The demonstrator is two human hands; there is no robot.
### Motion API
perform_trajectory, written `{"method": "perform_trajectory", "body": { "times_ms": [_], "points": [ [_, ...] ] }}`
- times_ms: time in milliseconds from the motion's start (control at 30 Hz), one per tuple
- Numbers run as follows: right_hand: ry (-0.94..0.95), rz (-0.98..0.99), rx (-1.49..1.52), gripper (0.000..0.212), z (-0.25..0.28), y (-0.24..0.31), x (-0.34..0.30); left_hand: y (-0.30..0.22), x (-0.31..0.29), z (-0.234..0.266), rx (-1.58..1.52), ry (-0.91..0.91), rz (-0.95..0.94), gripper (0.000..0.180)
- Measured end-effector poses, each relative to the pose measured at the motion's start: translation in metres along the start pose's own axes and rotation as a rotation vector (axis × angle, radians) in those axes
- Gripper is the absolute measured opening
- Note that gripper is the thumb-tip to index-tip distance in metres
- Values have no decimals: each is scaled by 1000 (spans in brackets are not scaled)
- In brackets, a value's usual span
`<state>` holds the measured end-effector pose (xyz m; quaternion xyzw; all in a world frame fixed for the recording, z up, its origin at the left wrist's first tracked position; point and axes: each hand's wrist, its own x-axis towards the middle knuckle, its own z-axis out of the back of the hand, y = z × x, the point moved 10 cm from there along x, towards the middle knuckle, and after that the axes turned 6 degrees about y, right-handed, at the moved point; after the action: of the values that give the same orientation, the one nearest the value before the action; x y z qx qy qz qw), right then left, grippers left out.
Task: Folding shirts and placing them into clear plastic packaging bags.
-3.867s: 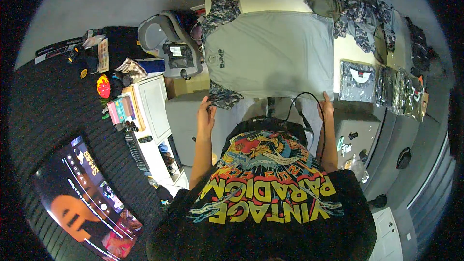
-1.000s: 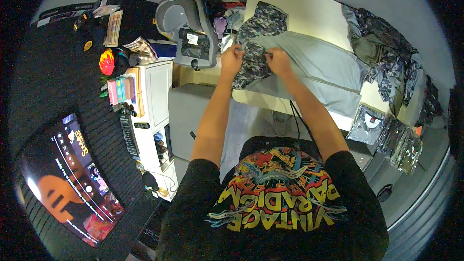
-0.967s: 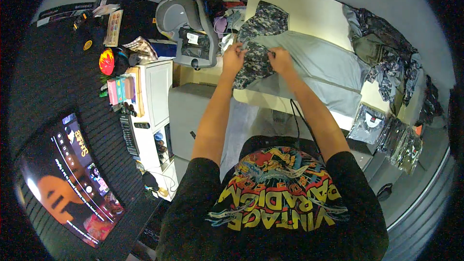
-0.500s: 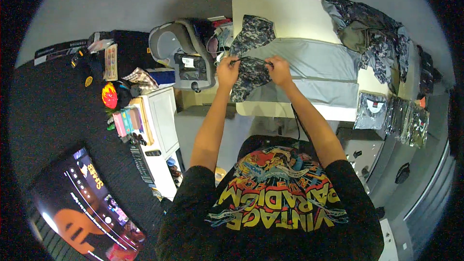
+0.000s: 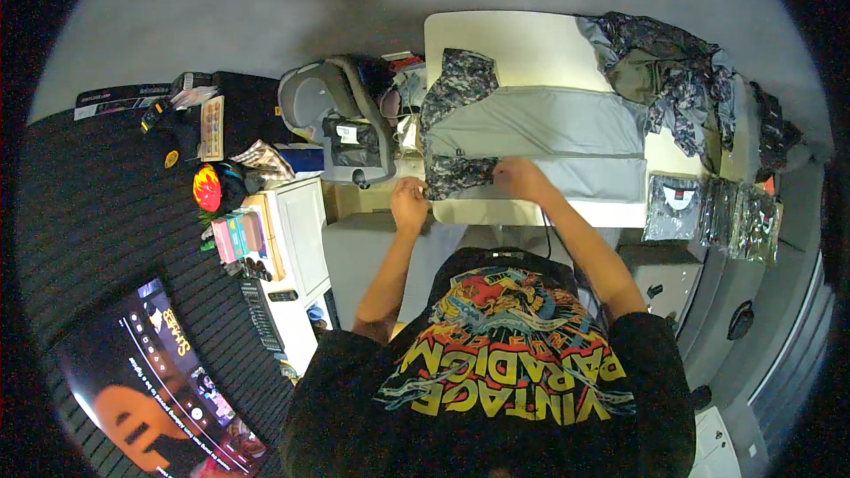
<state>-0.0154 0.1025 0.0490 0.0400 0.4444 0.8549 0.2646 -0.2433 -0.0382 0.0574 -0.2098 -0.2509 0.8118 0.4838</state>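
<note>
A grey garment with dark camouflage-patterned sleeves lies spread on a white table [image 5: 531,44]. Its smooth grey body [image 5: 549,124] stretches to the right. The far camouflage sleeve [image 5: 460,84] angles over the upper left of the body. Folded along the near side is the other camouflage sleeve [image 5: 460,179]. My left hand [image 5: 409,205] is at the table's left edge, its fingers bent and slightly apart beside that sleeve's outer end. Over the inner end of the same sleeve is my right hand [image 5: 524,180], fingers closed on its edge; the fingertips are partly hidden.
More camouflage clothing [image 5: 682,71] is heaped at the table's far right. Clear-wrapped folded garments [image 5: 673,206] hang over the near right corner. A grey child car seat [image 5: 341,115] stands left of the table, near a white cabinet [image 5: 299,221]. A lit screen [image 5: 159,381] is lower left.
Both hands have come down toward me from mid-table. The near sleeve, earlier pinched up between them, now lies flatter along the near edge, and my left hand has come away from it.
</note>
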Motion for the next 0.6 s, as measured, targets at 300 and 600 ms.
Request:
{"method": "perform_trajectory", "body": {
  "times_ms": [300,600],
  "points": [
    [-8,-350,-335,22,44,-88,-3,-18,55,-43,-47,12,235,23],
    [-319,-246,-263,28,136,-155,-34,-64,124,-26,36,-206,-88,23]
  ]
}}
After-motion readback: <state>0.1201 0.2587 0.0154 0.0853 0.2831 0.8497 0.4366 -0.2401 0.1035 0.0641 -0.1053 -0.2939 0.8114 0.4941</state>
